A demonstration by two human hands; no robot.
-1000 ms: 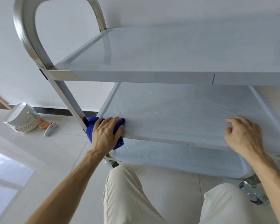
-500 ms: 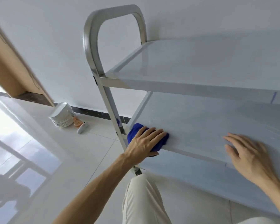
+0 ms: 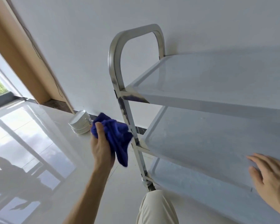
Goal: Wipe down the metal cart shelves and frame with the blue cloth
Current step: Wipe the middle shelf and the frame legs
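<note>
no readable text, labels or numbers

Cut off and hidden parts

At 3 o'clock, three grey metal cart shelves [image 3: 217, 143] run off-frame; crumpled blue cloth [image 3: 115, 136] hides left hand [image 3: 102, 149] fingers.

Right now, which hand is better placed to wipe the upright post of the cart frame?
Left. The left hand grips the blue cloth right beside the post; the right hand rests on the middle shelf edge, without cloth.

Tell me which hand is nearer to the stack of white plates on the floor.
Left. The left hand, gripping the blue cloth, is just right of the stack of white plates in the picture. The right hand rests on the middle shelf edge, far across the cart.
</note>
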